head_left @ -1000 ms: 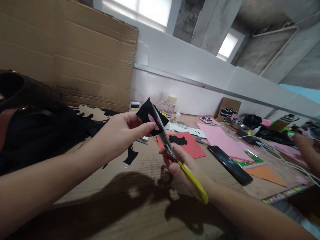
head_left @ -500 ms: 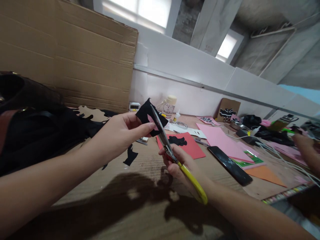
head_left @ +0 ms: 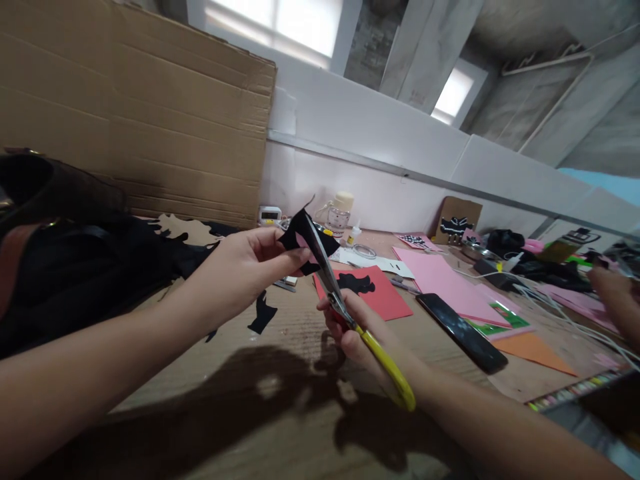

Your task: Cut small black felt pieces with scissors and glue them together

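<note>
No words, brands, numbers or signs can be read. The timer's (head_left: 270,215) display is too small to make out, as are any markings on the cup (head_left: 339,217) and glue bottle (head_left: 353,235); the green card (head_left: 506,313) is too blurred.

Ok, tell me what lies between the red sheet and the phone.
In the head view, a slim pen-like tool lies between the red sheet and the phone's far end; nearer the wearer, the stretch is bare tabletop.
</note>
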Motion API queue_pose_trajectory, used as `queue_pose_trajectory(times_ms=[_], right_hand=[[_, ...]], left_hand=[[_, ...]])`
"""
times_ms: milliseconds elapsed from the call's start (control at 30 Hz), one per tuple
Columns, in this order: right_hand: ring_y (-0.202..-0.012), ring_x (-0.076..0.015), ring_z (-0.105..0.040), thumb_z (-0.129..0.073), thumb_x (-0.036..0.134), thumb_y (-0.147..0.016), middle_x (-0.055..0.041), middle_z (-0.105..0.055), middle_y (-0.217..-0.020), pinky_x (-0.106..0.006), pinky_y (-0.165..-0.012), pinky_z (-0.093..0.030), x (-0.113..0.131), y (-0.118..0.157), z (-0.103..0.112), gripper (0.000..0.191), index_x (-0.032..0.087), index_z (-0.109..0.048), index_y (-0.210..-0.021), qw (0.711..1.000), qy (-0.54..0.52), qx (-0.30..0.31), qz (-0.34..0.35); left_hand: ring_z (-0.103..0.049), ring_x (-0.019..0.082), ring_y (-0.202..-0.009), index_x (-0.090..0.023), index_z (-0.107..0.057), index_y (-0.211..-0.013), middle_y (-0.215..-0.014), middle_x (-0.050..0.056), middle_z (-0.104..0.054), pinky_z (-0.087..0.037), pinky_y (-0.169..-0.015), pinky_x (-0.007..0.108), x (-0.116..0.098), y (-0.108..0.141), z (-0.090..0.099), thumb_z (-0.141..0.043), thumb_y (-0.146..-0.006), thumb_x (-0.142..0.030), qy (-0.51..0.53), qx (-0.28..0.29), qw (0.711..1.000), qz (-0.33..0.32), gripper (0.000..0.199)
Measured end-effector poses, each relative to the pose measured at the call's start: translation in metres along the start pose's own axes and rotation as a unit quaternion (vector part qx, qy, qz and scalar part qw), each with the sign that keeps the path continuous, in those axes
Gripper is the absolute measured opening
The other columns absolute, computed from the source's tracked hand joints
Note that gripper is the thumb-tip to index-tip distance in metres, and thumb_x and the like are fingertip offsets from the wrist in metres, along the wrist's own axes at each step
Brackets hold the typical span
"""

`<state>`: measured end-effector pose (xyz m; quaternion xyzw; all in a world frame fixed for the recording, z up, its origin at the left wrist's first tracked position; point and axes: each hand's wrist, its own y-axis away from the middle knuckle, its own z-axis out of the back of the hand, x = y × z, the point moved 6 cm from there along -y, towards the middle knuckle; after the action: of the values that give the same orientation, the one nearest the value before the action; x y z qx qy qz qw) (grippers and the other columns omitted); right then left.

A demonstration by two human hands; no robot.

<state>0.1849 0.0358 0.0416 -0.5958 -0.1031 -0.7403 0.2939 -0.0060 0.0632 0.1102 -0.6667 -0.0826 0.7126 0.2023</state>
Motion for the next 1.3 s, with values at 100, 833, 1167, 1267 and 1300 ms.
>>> queue_pose_trajectory(times_ms=[100, 833, 1167, 1267, 1300], right_hand=[[-0.077, -0.015, -0.043, -0.064, 0.07, -0.095, -0.0004, -0.047, -0.094, -0.027, -0.066, -0.042, -0.0008, 0.0007, -0.0006, 0.055, 0.025, -0.052, -0.125, 1.0, 0.003, 0.011, 0.01], [-0.083, -0.0179, -0.043, -0.067, 0.07, -0.093, -0.0017, -0.047, -0.097, -0.03, -0.069, -0.039, -0.0024, 0.0006, 0.0037, 0.058, 0.026, -0.051, -0.128, 0.999, 0.048, 0.005, -0.012], [-0.077, -0.0156, -0.042, -0.063, 0.077, -0.091, -0.0004, -0.046, -0.092, -0.029, -0.066, -0.04, 0.0012, 0.0001, 0.0001, 0.064, 0.023, -0.051, -0.124, 0.999, 0.039, -0.007, -0.011], [-0.077, -0.0157, -0.042, -0.064, 0.076, -0.091, -0.0001, -0.047, -0.091, -0.028, -0.065, -0.04, 0.0027, 0.0004, -0.0005, 0.063, 0.024, -0.052, -0.123, 0.999, 0.039, -0.01, 0.002], [-0.076, -0.0157, -0.042, -0.064, 0.076, -0.091, -0.0001, -0.047, -0.091, -0.028, -0.064, -0.04, 0.0031, 0.0004, -0.0005, 0.062, 0.024, -0.052, -0.123, 0.999, 0.04, -0.012, 0.004]], left_hand=[[-0.078, 0.024, -0.093, -0.029, -0.085, -0.089, -0.094, 0.003, -0.085, -0.063, -0.087, 0.033, 0.0012, 0.0002, 0.0, -0.082, -0.083, -0.048, -0.02, -0.002, 1.0, 0.012, 0.021], [-0.075, 0.022, -0.091, -0.029, -0.084, -0.094, -0.095, 0.001, -0.084, -0.055, -0.08, 0.03, 0.0063, 0.0033, -0.0001, -0.077, -0.088, -0.051, -0.084, 0.001, 0.996, 0.015, 0.024], [-0.075, 0.017, -0.09, -0.034, -0.085, -0.09, -0.093, -0.003, -0.084, -0.056, -0.079, 0.024, 0.0061, 0.0016, -0.0042, -0.079, -0.089, -0.041, -0.015, 0.024, 1.0, -0.006, 0.009], [-0.076, 0.019, -0.092, -0.033, -0.085, -0.09, -0.094, -0.002, -0.084, -0.057, -0.08, 0.025, 0.0061, 0.0018, -0.0036, -0.08, -0.089, -0.043, -0.018, 0.021, 1.0, -0.005, 0.011], [-0.076, 0.02, -0.093, -0.033, -0.085, -0.091, -0.095, -0.001, -0.084, -0.058, -0.08, 0.026, 0.0064, 0.0016, -0.0033, -0.08, -0.089, -0.045, -0.021, 0.019, 1.0, -0.003, 0.013]])
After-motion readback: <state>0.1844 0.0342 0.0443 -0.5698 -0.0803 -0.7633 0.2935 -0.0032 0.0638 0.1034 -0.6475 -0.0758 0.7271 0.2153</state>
